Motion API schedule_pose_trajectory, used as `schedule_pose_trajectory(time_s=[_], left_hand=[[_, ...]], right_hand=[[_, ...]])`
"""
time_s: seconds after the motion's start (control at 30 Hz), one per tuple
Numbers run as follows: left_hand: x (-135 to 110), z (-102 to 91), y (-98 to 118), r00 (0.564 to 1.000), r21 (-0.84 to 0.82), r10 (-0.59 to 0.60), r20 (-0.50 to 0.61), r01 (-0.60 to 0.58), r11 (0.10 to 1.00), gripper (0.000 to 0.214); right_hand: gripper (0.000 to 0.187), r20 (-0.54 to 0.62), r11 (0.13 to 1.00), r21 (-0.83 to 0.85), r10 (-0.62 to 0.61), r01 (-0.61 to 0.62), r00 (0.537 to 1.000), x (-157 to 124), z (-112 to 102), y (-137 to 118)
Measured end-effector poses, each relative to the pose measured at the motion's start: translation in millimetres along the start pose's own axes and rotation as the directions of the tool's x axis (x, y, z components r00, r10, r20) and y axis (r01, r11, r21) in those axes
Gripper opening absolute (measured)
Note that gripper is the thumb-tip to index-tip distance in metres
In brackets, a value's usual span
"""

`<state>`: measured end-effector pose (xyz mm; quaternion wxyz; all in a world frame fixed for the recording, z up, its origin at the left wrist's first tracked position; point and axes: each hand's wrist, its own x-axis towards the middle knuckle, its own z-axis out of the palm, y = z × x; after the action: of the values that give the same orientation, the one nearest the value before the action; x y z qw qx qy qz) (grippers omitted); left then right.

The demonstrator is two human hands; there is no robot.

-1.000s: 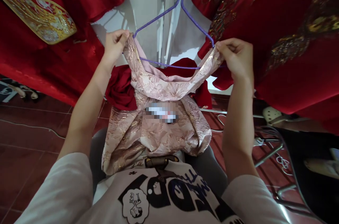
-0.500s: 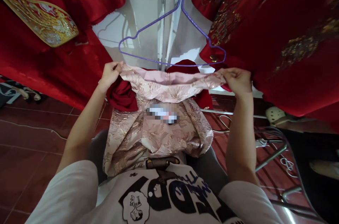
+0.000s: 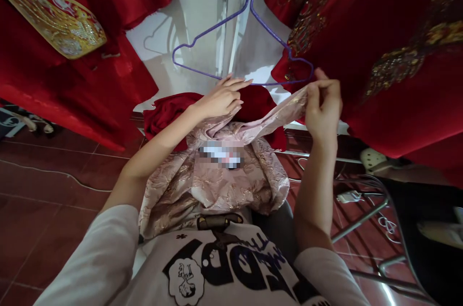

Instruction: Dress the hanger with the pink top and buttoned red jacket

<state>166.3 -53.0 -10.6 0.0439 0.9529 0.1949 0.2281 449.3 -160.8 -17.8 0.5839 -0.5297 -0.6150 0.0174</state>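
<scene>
Head view, seated position.

Pink-and-gold brocade garment (image 3: 217,180): bulk draped over lap, near centre; upper edge lifted toward far right.

Right hand (image 3: 323,103): thumb and fingers pinched on the garment's raised corner, just below the right end of the purple wire hanger (image 3: 195,71).

Left hand (image 3: 220,99): fingers straight and lightly spread, palm down on the garment's upper edge at centre; fingertips close to the hanger's lower bar, contact not discernible.

Hanger suspended at far centre, bare.

Crumpled dark red cloth (image 3: 166,108) behind the left hand. Red embroidered robes far left (image 3: 72,70) and far right (image 3: 398,55). Metal chair frame (image 3: 365,214) near right on red tiled floor (image 3: 43,190).
</scene>
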Motion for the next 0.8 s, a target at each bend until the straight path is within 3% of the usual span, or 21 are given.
schedule_pose_trajectory(time_s=[0.17,0.37,0.5,0.6,0.8], left_hand=[[-12,3.8,7,1.0,-0.048,-0.028,-0.009,0.028,0.998,0.029],[-26,-9.2,18,0.999,-0.125,-0.024,-0.04,0.019,0.992,0.026],[-27,-11.2,21,0.999,-0.148,-0.005,-0.052,-0.003,0.989,0.025],[-27,-12.9,22,0.999,-0.139,-0.001,-0.053,-0.006,0.99,0.027],[-28,-15.6,24,1.0,-0.122,-0.018,-0.022,0.015,0.992,0.026]], right_hand=[[0.001,-0.087,0.994,-0.107,0.006,-0.015,0.996,5,-17,49],[0.011,-0.03,0.957,-0.263,0.119,-0.123,0.992,17,-29,99],[0.012,-0.07,0.955,-0.253,0.144,-0.157,0.987,19,-27,110],[0.003,-0.124,0.974,-0.201,0.081,-0.105,0.989,18,-23,110],[0.013,-0.2,0.992,-0.122,0.013,-0.038,0.98,13,-16,106]])
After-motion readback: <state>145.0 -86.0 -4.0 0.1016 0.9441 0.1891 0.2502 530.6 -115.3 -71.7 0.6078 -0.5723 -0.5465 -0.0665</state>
